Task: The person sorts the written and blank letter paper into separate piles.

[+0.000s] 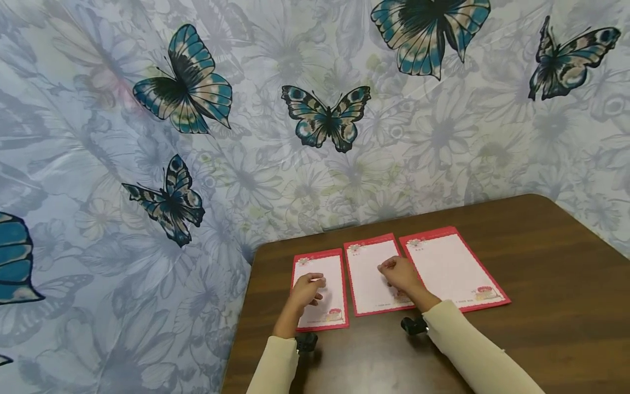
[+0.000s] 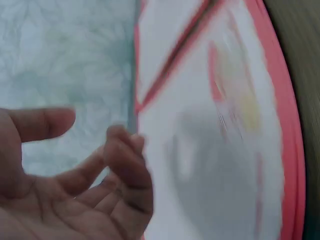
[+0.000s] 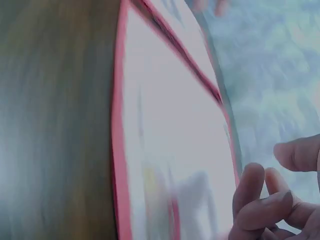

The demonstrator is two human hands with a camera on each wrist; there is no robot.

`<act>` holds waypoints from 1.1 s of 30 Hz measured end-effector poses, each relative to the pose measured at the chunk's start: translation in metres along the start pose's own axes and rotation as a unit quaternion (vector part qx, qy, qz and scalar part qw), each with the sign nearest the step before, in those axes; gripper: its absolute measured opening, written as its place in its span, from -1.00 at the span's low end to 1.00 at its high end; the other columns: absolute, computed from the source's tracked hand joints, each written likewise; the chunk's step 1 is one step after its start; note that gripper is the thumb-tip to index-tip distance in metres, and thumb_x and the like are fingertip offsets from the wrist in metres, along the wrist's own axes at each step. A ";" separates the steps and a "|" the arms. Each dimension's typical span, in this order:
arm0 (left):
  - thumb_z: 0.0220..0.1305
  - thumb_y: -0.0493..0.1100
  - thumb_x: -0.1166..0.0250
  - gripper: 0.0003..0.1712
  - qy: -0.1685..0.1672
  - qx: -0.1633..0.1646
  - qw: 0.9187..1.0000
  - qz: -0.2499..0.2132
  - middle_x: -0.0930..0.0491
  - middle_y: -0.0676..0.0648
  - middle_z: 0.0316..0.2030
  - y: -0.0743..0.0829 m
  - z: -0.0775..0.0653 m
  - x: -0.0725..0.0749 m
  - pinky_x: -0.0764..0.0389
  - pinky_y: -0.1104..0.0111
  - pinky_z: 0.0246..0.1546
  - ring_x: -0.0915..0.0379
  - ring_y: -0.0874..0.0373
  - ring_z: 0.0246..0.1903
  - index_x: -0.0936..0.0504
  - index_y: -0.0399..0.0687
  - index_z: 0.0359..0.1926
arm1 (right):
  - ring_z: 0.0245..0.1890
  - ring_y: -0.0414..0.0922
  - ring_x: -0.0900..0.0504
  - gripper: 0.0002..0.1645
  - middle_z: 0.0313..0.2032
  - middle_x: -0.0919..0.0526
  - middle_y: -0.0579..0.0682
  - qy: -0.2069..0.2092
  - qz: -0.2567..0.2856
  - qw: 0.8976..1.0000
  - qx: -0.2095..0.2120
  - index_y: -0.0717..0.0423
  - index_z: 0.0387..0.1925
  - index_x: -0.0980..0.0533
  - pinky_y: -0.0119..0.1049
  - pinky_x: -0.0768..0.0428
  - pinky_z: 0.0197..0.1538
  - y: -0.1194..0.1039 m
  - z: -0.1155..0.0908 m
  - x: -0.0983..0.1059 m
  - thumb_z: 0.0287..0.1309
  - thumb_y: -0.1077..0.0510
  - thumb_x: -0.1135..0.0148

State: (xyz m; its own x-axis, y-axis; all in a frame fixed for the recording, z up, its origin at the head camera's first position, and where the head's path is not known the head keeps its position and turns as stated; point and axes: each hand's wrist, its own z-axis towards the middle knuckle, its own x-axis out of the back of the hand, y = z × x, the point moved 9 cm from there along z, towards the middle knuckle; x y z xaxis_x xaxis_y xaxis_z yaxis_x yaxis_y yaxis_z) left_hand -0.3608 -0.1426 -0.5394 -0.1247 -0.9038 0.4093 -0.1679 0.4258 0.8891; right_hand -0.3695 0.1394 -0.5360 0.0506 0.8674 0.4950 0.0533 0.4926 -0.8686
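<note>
Three white sheets with red borders lie side by side on the table: a left sheet point(image 1: 320, 306), a middle sheet point(image 1: 366, 273) and a larger right sheet point(image 1: 445, 268). Each has a flower at the top left and a small picture at the bottom right. Over the left sheet hovers my left hand point(image 1: 307, 290), its fingers loosely bent and holding nothing; in the left wrist view its thumb point(image 2: 50, 123) is apart from them. My right hand point(image 1: 401, 273) is above the middle sheet, near the right one. Its loosely curled fingers point(image 3: 262, 212) hold nothing either.
The brown wooden table point(image 1: 541, 262) has rounded back corners and extends to the right of the sheets. Behind it stands a pale floral wall covering point(image 1: 256, 109) with teal butterflies. Each wrist carries a small black device, such as the right one point(image 1: 414, 326).
</note>
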 end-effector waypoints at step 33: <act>0.41 -0.10 -0.14 -0.39 -0.070 0.005 0.985 -0.157 -0.54 -0.16 -0.11 0.033 0.000 -0.081 -0.35 0.42 -0.55 -0.21 0.22 -0.58 -0.28 -0.30 0.36 | -0.65 -0.20 -0.66 -0.55 -0.35 -0.76 0.12 -0.007 0.062 0.994 -0.092 0.37 0.09 -0.43 -0.31 -0.50 -0.62 0.059 -0.012 0.049 0.30 0.12 -0.12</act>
State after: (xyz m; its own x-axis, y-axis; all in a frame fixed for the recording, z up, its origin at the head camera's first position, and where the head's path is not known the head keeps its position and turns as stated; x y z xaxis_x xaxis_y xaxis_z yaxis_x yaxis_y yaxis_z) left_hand -0.3564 -0.0555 -0.5428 -0.1982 -0.9767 0.0824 -0.2289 0.1279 0.9650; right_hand -0.3521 0.2096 -0.5626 0.0539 0.9219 0.3836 0.2300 0.3624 -0.9032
